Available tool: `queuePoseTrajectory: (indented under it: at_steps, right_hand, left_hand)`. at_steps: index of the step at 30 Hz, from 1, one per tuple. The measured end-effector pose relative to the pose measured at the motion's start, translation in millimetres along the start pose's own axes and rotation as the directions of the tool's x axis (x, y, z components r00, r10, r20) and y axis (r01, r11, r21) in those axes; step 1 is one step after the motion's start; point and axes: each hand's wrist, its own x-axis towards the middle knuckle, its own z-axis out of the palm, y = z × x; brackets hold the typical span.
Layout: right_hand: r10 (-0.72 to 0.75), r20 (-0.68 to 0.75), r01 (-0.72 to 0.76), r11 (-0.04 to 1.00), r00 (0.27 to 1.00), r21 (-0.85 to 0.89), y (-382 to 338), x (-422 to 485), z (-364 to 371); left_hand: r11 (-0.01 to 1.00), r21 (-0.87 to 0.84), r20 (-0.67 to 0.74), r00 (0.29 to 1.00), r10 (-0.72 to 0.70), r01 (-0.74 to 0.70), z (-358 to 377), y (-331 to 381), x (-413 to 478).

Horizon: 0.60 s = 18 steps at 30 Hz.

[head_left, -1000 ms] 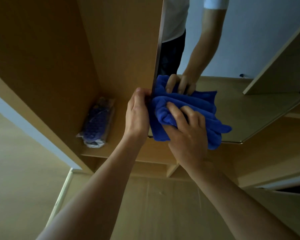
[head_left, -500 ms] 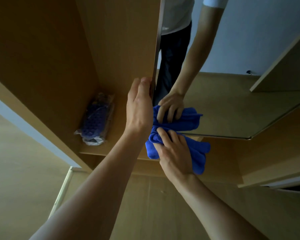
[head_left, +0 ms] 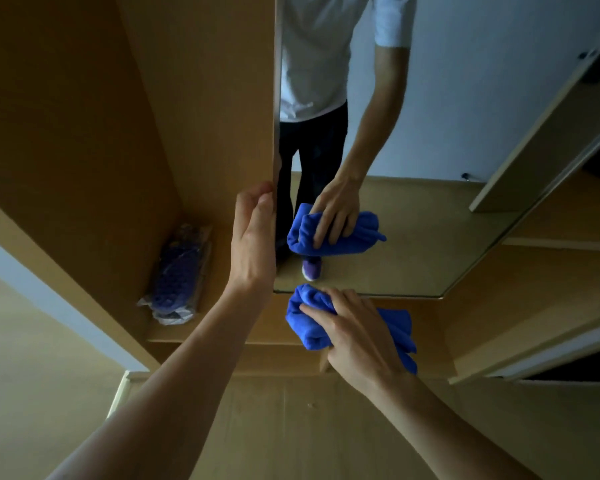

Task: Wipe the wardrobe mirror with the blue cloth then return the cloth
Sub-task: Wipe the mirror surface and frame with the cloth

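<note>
The wardrobe mirror (head_left: 430, 216) hangs on the inner face of an open wooden door. My left hand (head_left: 253, 237) grips the door's left edge, thumb and fingers wrapped around it. My right hand (head_left: 354, 334) holds the bunched blue cloth (head_left: 309, 323) just below the mirror's bottom edge, over the wood of the door. Whether the cloth still touches the glass I cannot tell. The mirror shows the reflection of the cloth and of my hand above it.
Inside the wardrobe, a plastic-wrapped dark blue bundle (head_left: 179, 275) lies on the wooden shelf (head_left: 219, 327) to the left of the door. A second door edge (head_left: 541, 355) sticks out at the right. Wooden floor (head_left: 291, 427) lies below.
My right hand has slid the blue cloth down the mirror, from the lower glass to just under its bottom edge. My left hand stays on the door edge.
</note>
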Motion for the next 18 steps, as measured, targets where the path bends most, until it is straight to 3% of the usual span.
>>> queuePoseTrajectory:
  at_steps: [9, 18]
  right_hand:
    - [-0.045, -0.14, 0.039, 0.998, 0.989, -0.044, -23, 0, -166]
    - [-0.076, -0.342, -0.001, 0.976, 0.937, -0.218, -48, 6, -304]
  left_hand:
    - [0.99, -0.008, 0.02, 0.99, 0.141, -0.141, 32, 143, 0]
    - [0.926, 0.109, 0.205, 0.92, 0.334, -0.36, 50, 265, -5]
